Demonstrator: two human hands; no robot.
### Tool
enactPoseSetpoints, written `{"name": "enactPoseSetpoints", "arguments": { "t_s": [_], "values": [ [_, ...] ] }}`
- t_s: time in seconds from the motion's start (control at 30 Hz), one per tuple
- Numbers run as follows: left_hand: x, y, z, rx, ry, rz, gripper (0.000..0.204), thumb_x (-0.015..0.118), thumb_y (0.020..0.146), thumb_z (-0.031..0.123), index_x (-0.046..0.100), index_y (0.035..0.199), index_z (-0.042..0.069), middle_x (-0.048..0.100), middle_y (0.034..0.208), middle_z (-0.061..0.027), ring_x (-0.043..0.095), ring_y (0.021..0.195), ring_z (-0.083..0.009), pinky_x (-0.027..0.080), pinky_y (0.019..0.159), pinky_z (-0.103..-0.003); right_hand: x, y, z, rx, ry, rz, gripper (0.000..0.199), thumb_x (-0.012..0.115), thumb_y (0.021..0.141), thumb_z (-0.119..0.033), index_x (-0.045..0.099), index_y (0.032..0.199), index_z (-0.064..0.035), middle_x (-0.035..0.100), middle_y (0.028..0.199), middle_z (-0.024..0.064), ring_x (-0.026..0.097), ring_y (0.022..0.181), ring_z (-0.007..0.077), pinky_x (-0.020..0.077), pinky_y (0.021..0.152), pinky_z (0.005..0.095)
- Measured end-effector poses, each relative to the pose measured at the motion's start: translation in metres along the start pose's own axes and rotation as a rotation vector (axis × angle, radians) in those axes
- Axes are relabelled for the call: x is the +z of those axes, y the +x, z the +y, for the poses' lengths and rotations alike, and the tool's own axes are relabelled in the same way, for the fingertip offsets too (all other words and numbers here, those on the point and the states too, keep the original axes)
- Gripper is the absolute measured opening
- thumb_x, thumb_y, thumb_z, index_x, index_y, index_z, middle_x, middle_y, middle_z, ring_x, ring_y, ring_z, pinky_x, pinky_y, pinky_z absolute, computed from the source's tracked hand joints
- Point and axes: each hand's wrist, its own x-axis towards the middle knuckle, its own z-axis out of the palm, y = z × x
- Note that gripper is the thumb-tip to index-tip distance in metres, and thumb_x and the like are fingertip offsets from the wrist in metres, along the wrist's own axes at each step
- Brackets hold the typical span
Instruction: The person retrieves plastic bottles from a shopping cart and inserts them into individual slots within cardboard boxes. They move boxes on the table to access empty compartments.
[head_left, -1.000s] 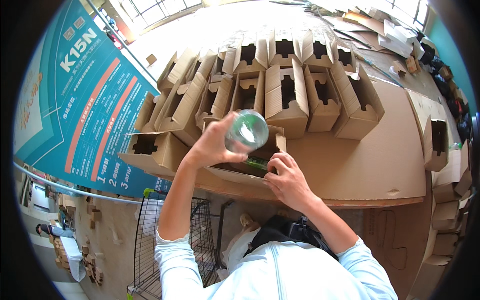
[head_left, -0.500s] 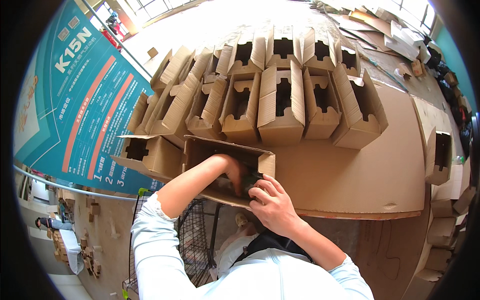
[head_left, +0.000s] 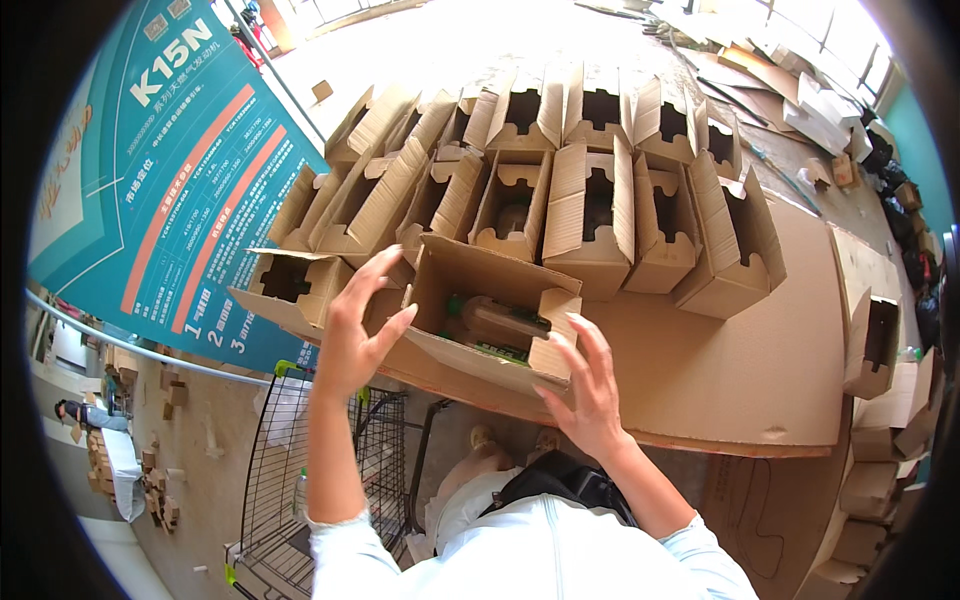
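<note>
A brown cardboard-topped table bears open cardboard boxes, many standing in close rows.

A packing carton sat at the counter's near edge, between the hands, with a bottle in it. Rows of cartons stood behind it on the counter. A left-hand carton lay beside it; beyond that was a banner. A wire cart stood near left, below the counter.

Carton plain brown; bottle clear, cap green; banner teal, bars salmon; wire cart black, corners lime.
</note>
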Motion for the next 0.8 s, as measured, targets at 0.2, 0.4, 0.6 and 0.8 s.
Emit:
{"name": "enactPoseSetpoints", "arguments": {
  "t_s": [0.2,0.4,0.6,0.8],
  "values": [
    [0.036,-0.041,-0.089,-0.214,-0.243,-0.010,0.047,0.074,0.087,0.037,0.064,0.116,0.001,0.067,0.113,-0.0127,0.061,0.115,-0.0237,0.045,0.101,-0.039,0.031,-0.014,0.013,0.242,0.123,-0.027,0.040,0.076,0.082,-0.012,0.062,0.119,-0.0046,0.070,0.100,0.0142,0.066,0.101,0.0341,0.0463,0.101,0.0430],
    [0.052,0.004,-0.096,0.042,0.278,0.077,0.091,0.085,0.070,0.021,0.038,0.146,0.007,0.048,0.142,-0.0155,0.045,0.134,-0.0290,0.035,0.112,-0.042,0.012,0.058,-0.002,0.019,-0.680,0.115,0.096,0.085,0.069,-0.019,0.033,0.149,-0.0094,0.059,0.118,0.0137,0.053,0.119,0.0346,0.0383,0.108,0.0438],
    [0.037,0.036,-0.108,0.376,0.269,-0.195,0.083,0.082,0.070,0.015,0.043,0.143,0.006,0.041,0.149,-0.0153,0.034,0.142,-0.0339,0.025,0.120,-0.044,0.025,0.062,0.029,0.166,-0.344,-0.263,0.065,0.079,0.078,-0.033,0.056,0.133,-0.0079,0.059,0.118,0.0133,0.054,0.117,0.0326,0.0447,0.102,0.0446],
    [0.036,0.033,-0.138,0.347,0.120,-0.405,0.073,0.084,0.074,0.035,0.054,0.134,0.008,0.038,0.150,-0.0185,0.029,0.144,-0.0373,0.030,0.117,-0.048,0.041,0.033,-0.003,0.196,-0.619,-0.536,0.107,0.082,0.067,-0.054,0.031,0.153,-0.0144,0.023,0.160,0.0171,0.011,0.149,0.0416,0.0172,0.120,0.0556]
  ]
}}
